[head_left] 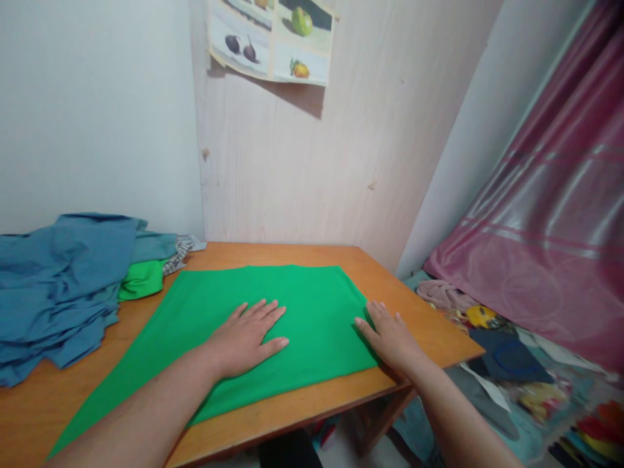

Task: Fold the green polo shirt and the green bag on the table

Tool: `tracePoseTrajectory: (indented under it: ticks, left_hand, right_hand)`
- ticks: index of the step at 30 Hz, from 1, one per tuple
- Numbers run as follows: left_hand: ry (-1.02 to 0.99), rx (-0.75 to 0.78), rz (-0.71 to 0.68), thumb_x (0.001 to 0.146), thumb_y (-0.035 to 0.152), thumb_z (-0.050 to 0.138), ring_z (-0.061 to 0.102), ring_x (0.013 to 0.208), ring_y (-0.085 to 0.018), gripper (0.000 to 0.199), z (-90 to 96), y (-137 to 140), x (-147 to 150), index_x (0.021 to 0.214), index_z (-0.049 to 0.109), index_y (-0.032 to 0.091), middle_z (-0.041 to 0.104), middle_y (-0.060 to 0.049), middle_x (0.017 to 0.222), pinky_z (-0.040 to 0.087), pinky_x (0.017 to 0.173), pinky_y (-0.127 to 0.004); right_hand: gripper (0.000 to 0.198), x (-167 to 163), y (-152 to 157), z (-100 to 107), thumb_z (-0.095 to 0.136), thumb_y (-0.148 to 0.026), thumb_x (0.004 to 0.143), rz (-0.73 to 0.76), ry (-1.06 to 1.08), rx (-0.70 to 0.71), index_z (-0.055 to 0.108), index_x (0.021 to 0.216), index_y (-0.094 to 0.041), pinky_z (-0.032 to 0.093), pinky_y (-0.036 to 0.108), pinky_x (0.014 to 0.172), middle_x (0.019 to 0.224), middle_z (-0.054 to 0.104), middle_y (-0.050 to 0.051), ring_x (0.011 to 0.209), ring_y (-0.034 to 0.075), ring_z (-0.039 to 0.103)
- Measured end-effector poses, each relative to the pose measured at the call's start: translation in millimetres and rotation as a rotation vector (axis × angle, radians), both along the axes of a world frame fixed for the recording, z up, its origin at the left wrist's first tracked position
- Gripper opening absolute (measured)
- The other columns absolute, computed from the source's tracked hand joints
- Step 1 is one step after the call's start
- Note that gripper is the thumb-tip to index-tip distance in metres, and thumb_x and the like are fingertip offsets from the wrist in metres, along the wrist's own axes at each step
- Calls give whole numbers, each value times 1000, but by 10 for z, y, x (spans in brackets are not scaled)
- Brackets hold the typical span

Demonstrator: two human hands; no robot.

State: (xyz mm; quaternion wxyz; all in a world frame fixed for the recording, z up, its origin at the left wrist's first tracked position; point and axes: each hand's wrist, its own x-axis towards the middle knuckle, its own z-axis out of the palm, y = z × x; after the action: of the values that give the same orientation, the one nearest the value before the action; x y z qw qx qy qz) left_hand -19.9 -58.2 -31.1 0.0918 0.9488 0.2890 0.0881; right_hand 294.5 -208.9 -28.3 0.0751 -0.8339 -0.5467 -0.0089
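A piece of plain green cloth (312, 318) lies spread on the wooden table, mostly smooth, its left part reaching toward the near edge. My left hand (248, 338) rests palm down near the middle of the cloth, fingers stretched out and thumb apart. At the cloth's right edge is my right hand (387, 331), also palm down with fingers extended; it touches the border of the fabric. Neither hand grips anything. My left forearm covers part of the cloth's near left side.
Blue clothes (63, 279) are heaped on the table's left, beside a bright green bundle (142, 279) and a striped cloth (181, 252). The wooden table (385, 273) meets a wall with a fruit poster (273, 39). Right of it, a pink curtain (550, 227) hangs above assorted fabrics (511, 354).
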Motion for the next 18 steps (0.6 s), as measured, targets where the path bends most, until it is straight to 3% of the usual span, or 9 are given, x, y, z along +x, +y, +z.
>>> tracePoseTrajectory:
  ticks: [3,6,18]
  left_hand:
    - [7,-2,1,91,76,30,18,148,-32,74,17,-11,1,154,26,37,22,0,161,12,117,-58]
    - [21,-8,7,91,76,28,18,148,-31,75,34,-23,3,154,27,36,22,0,161,12,117,-58]
    - [24,-39,10,90,77,27,16,149,-31,78,82,-66,14,154,28,32,21,-2,161,10,117,-58]
  right_hand:
    - [86,-145,124,1,19,-73,92,109,37,-22,27,155,-14,12,51,120,161,20,11,149,27,12]
    - [88,-162,179,-36,19,-75,91,127,51,-75,26,155,-14,11,51,120,161,19,11,149,27,12]
    - [81,227,108,-94,18,-70,93,-69,-24,-144,27,155,-17,9,63,116,160,23,10,149,29,16]
